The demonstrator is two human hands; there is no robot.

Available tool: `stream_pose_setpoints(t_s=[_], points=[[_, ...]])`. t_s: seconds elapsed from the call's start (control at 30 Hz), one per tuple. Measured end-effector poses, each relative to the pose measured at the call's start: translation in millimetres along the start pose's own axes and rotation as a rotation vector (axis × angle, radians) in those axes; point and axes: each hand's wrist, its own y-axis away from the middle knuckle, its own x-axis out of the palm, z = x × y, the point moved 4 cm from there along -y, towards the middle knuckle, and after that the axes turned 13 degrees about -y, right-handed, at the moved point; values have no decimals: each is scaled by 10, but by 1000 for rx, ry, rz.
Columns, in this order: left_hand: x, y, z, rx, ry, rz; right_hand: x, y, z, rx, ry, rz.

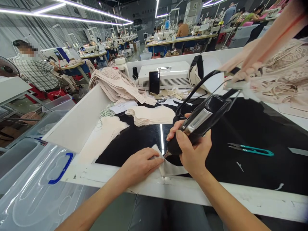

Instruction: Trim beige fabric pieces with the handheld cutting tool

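Note:
My right hand is wrapped around a black corded hand tool with a silver plate on its side. The tool slants down to the left, and its small tip meets a pale fabric piece at the table's front edge. Fingers curled, my left hand grips the left end of that fabric, close beside the tip. Behind my hands a stack of cream fabric pieces lies on the black tabletop. To the right rest teal thread snips.
Another person's hand reaches in at upper right, by the tool's cord and a heap of pale strips. At the back are a white vented box and a phone. Clear plastic bins stand at left.

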Motion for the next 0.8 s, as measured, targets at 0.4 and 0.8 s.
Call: stream_pose_setpoints(t_s=[0.4,0.8], points=[[-27,-94,-221,23,-27,-97,-309,60,410,-12,27,-70],[69,-51,-385,10,-19,-43,-392,143,448,-21,31,-49]])
